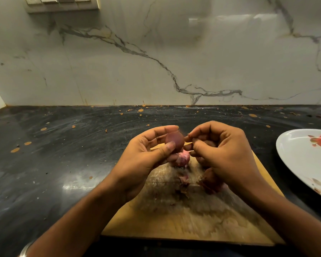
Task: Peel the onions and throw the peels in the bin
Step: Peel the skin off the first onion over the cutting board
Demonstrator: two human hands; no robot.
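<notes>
My left hand (146,154) grips a small purple onion (174,140) between thumb and fingers, held above a wooden cutting board (183,216). Just below it, a paler pink peeled piece (183,157) shows against my left fingers. My right hand (224,153) has its fingers curled, with thumb and forefinger pinching at the onion's right end, where a thin bit of skin shows. Loose purple peels (183,180) lie on the board under my hands. More dark peel (209,180) sits beneath my right palm, partly hidden.
The board lies on a dark stone counter (63,154) spotted with orange stains. A white plate (304,160) with a red print sits at the right edge. A marble backsplash (156,62) rises behind, with a switch panel (61,2) at top left. No bin is in view.
</notes>
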